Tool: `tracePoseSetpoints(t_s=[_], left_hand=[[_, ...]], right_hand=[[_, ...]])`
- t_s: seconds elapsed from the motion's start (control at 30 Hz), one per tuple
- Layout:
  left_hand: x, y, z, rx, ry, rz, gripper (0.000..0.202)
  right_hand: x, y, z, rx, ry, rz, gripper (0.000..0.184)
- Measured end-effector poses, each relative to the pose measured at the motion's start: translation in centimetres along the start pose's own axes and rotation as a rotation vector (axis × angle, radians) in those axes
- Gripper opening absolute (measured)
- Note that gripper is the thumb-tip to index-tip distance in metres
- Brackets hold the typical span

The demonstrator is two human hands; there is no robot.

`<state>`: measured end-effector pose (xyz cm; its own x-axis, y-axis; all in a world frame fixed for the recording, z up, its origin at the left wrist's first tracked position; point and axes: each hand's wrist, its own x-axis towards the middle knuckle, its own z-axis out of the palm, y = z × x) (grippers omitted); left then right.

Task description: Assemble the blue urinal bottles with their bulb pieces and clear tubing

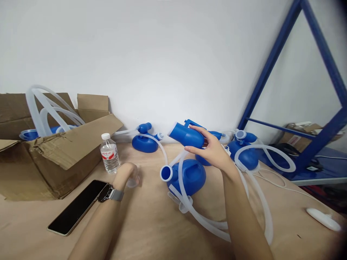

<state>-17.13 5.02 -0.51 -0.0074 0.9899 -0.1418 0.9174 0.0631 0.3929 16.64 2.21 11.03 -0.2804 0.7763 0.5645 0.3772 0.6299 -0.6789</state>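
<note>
My right hand (210,148) is wrapped round a blue plastic funnel-shaped cup (185,135), tilted with its wide pale-rimmed mouth to the upper left. Below it, a blue portable urinal bottle (191,177) lies on the table, its round white-rimmed neck facing left. A translucent hose (200,216) runs across that bottle, and a clear cap (184,205) lies at its front. My left hand (131,173), wearing a watch, is low over the table right of the water bottle (110,153). Its blurred fingers are closed on a translucent round cap (132,183), partly hidden.
A cardboard box (51,159) holding hoses and blue parts stands left. A phone (78,206) lies in front of it. More blue urinal bottles (145,143) with hoses sit along the wall. At right are a blue metal frame (271,68) and a white device (323,218).
</note>
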Motion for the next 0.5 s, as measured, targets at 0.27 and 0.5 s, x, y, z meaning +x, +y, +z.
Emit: tracePoseSetpoints(t_s=[0.27,0.5], left_hand=[[-0.5,1.3,-0.7,-0.092,-0.192,-0.004,0.024],[-4.8,7.4,-5.5,-0.775,0.418,0.432,0.057]], right_hand=[[-0.2,-0.7,0.3,-0.020,0.086,-0.085,0.073],[-0.5,-1.3,1.1,-0.080,0.011,-0.282,0.070]])
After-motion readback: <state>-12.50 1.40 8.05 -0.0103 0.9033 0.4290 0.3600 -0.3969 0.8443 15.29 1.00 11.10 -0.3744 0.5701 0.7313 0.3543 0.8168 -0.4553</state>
